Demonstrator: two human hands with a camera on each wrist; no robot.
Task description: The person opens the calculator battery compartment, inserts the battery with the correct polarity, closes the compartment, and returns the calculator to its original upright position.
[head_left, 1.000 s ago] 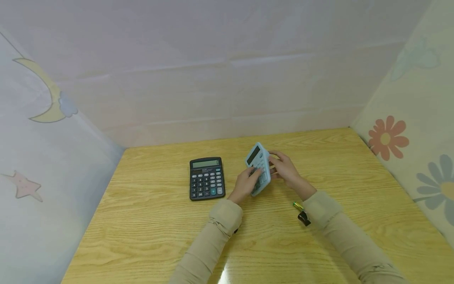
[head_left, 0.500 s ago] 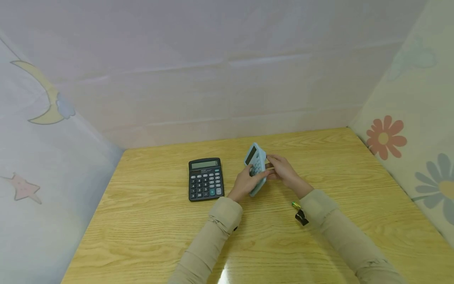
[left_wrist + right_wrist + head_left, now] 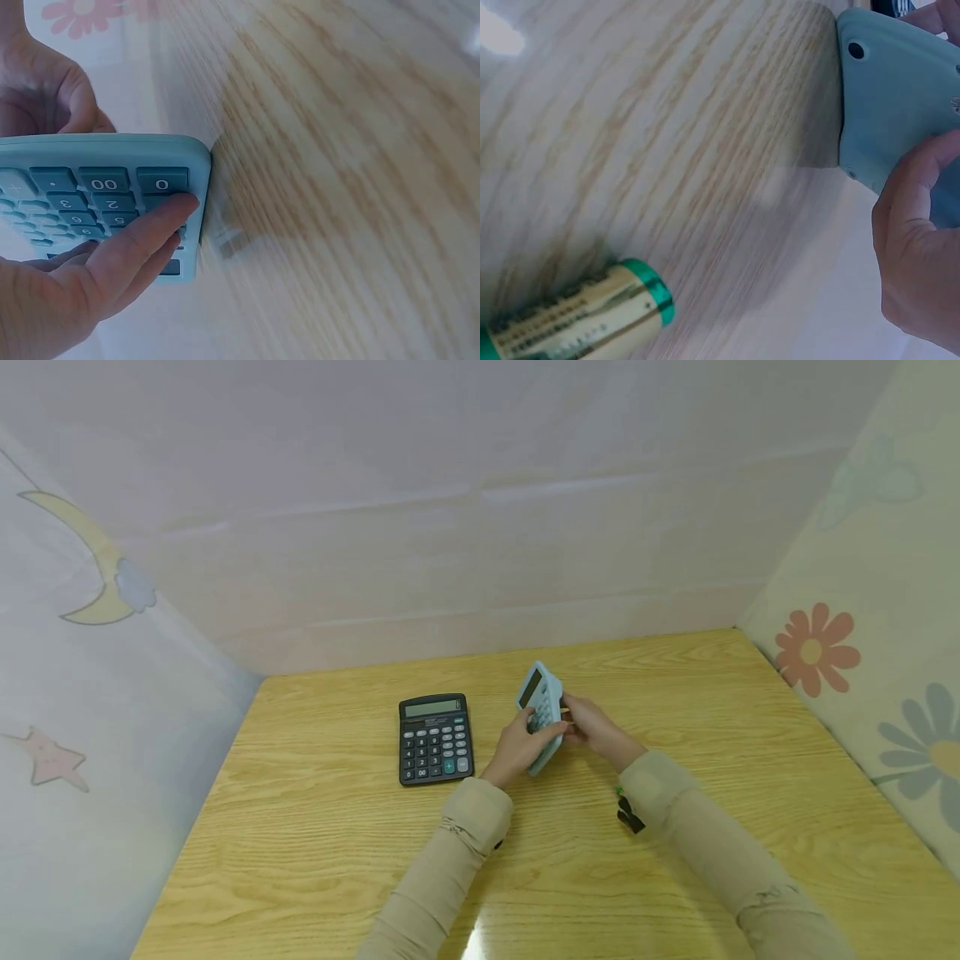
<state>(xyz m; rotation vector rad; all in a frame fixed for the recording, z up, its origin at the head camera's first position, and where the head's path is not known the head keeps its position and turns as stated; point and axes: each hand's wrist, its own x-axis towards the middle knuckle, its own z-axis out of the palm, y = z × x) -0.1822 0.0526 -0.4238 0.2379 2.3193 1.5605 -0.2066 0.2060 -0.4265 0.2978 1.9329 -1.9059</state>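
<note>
A light blue calculator (image 3: 538,706) is held tilted up off the table, its keys facing left. My left hand (image 3: 516,747) grips its lower part, with fingers lying across the keys (image 3: 105,184) in the left wrist view. Behind it is my right hand (image 3: 592,727), with bent fingers at the calculator's back (image 3: 900,97); the fingertips are partly cut off in the right wrist view. A green-and-gold battery (image 3: 592,311) lies on the table below the right wrist, mostly covered in the head view.
To the left lies a black calculator (image 3: 437,739) with its display lit, flat on the wooden table (image 3: 315,843). Printed cloth walls (image 3: 480,527) stand at the back and both sides. A small black piece (image 3: 628,817) sits by the right cuff.
My right hand has drawn its fingers in behind the calculator and come slightly left. My left thumb has shifted from the keys to the calculator's right edge, and the calculator has turned further on its side.
</note>
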